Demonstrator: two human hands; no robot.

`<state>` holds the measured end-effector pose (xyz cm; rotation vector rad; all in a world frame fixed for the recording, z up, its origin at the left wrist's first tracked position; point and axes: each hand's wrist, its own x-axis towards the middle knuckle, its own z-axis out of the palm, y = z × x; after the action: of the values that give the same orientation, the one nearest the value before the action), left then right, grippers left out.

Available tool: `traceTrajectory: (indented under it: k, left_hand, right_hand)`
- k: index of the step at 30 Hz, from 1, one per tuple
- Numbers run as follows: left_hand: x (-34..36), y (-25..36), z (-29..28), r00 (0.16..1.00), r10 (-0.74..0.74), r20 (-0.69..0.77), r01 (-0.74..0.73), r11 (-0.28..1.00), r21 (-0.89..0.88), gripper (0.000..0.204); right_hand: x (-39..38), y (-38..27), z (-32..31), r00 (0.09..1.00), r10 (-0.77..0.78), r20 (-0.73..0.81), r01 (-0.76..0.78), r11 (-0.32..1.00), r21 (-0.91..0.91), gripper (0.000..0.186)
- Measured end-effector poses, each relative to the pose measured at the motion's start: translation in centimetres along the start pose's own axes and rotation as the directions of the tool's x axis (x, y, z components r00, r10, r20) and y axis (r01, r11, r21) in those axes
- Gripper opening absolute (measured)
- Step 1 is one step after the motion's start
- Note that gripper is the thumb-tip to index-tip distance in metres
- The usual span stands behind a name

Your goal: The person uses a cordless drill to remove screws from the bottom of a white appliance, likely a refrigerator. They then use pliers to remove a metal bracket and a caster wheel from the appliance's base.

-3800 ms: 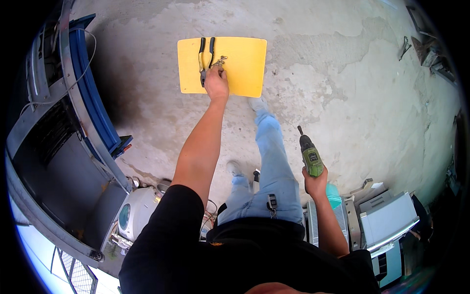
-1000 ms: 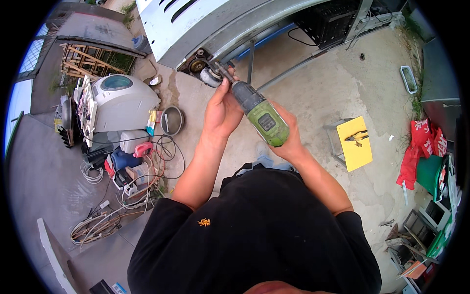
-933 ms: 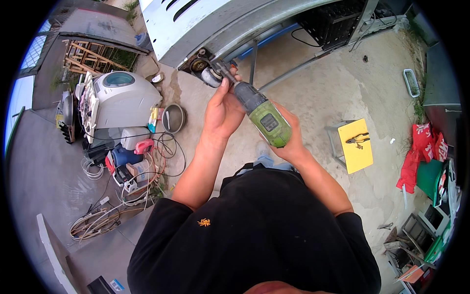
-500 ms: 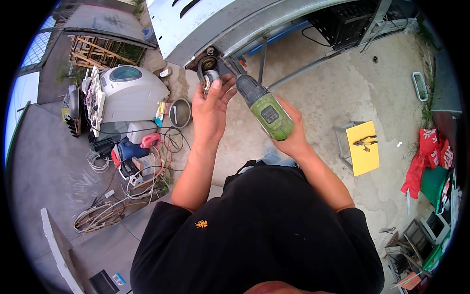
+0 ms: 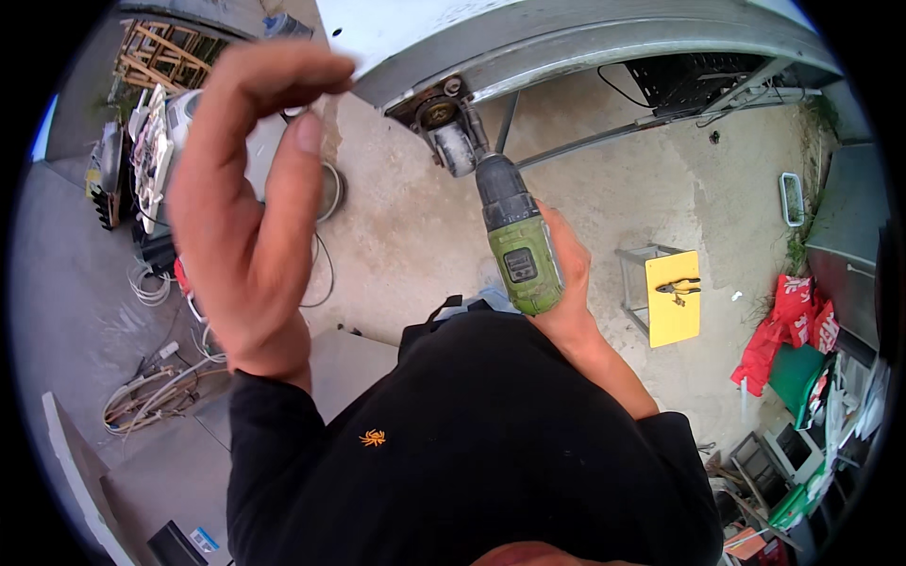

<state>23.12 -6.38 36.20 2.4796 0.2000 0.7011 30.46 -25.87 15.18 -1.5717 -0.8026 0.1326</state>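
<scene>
- Head view: the right hand [image 5: 569,283] is clamped around the grip of a green drill [image 5: 521,250], its bit pointing up beside the caster wheel [image 5: 457,151] under the metal frame [image 5: 566,71].
- Left hand [image 5: 247,212], slightly blurred, is raised well left of the wheel, fingers curled, thumb and fingertips apart.
- Pliers [image 5: 678,287] lie on the yellow tabletop [image 5: 672,325] to the right.
</scene>
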Motion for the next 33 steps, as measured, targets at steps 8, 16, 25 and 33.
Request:
traceTrajectory:
  k: [8, 16, 25, 33]
  left_hand:
    - [0.0, 6.2, -2.8, 0.76, 0.62, 0.193, -0.61, 0.784, -0.118, 0.019]
    - [-1.2, 5.0, -4.3, 0.805, 0.593, -0.023, -0.591, 0.797, -0.123, 0.02]
    - [3.6, -15.9, 3.6, 0.859, 0.479, -0.182, -0.481, 0.876, 0.037, 0.043]
    - [5.4, -17.6, 6.7, 0.791, 0.573, -0.213, -0.581, 0.813, 0.03, 0.065]
  right_hand:
    - [1.2, -3.8, 0.1, 0.98, 0.086, 0.181, -0.071, 0.993, -0.09, 0.049]
    - [-1.5, -0.7, -0.4, 0.978, 0.112, 0.178, -0.112, 0.994, -0.006, 0.052]
    - [0.5, -1.0, -1.0, 0.992, 0.01, 0.122, -0.002, 0.998, -0.067, 0.055]
    - [0.9, -1.1, -1.6, 0.989, 0.029, 0.143, -0.007, 0.989, -0.148, 0.051]
